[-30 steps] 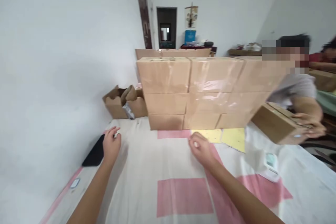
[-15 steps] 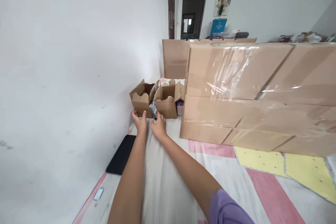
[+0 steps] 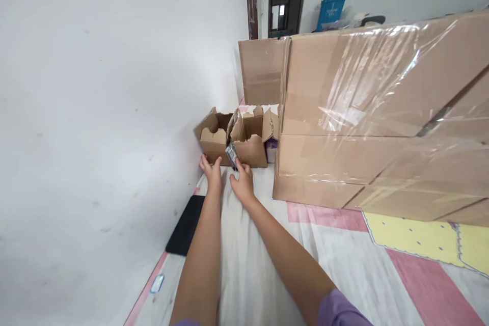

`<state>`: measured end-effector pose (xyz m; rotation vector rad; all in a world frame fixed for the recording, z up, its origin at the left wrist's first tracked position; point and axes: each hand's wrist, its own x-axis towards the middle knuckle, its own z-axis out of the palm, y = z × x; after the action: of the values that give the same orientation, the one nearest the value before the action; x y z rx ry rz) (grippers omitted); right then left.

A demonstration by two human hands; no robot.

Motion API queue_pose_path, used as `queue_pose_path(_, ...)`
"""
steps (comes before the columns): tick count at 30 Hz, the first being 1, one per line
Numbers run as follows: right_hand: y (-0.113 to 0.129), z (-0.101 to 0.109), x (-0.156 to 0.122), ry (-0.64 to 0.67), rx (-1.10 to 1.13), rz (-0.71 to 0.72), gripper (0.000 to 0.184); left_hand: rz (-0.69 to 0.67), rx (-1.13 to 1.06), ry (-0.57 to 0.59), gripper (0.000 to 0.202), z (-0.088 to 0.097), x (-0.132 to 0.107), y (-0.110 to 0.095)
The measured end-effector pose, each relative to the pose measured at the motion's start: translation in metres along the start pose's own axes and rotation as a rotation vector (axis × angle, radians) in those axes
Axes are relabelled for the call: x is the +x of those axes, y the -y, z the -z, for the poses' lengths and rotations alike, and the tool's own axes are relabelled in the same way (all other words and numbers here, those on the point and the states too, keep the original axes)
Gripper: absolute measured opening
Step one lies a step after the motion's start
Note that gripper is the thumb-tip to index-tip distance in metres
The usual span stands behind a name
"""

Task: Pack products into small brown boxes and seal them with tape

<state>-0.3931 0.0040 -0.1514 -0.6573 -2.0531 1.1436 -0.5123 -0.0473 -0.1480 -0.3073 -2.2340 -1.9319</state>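
Observation:
My left hand (image 3: 212, 170) is at the lower front of a small open-topped cardboard box (image 3: 214, 146), thumb and fingers spread and seemingly against it. Beside it on the right stands a second open box (image 3: 252, 150) with torn, uneven edges. A crumpled grey packet (image 3: 231, 154) sticks out of the gap between the two boxes. My right hand (image 3: 243, 179) is at the packet's lower end, fingertips touching it or very near, thumb held apart. Whether the fingers press on the packet or on the box behind is hard to tell.
A large stack of taped cardboard boxes (image 3: 351, 112) stands to the right. Close on the left is a white wall (image 3: 95, 112). A black flat pad (image 3: 186, 226) and a small blue-edged label (image 3: 157, 283) lie on the pink-and-white sheet (image 3: 263, 260). Yellow cloth (image 3: 412, 237) lies at right.
The view has tilted down and shifted left, so everything sits further right in the picture. Both hands stay at the small boxes, with nearly the same pose.

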Motion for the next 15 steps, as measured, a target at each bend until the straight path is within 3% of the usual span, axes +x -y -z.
queue_pose_path(7, 0.0001, 0.0016, 0.0016, -0.006, 0.004, -0.028, 0.066, 0.024, 0.033, -0.013, 0.070, -0.0034, 0.0068, 0.0062)
queue_pose_path(15, 0.0053, 0.0044, -0.0021, -0.040, 0.040, -0.021, 0.068, -0.100, -0.107, 0.113, 0.044, 0.0019, 0.0098, 0.0085)
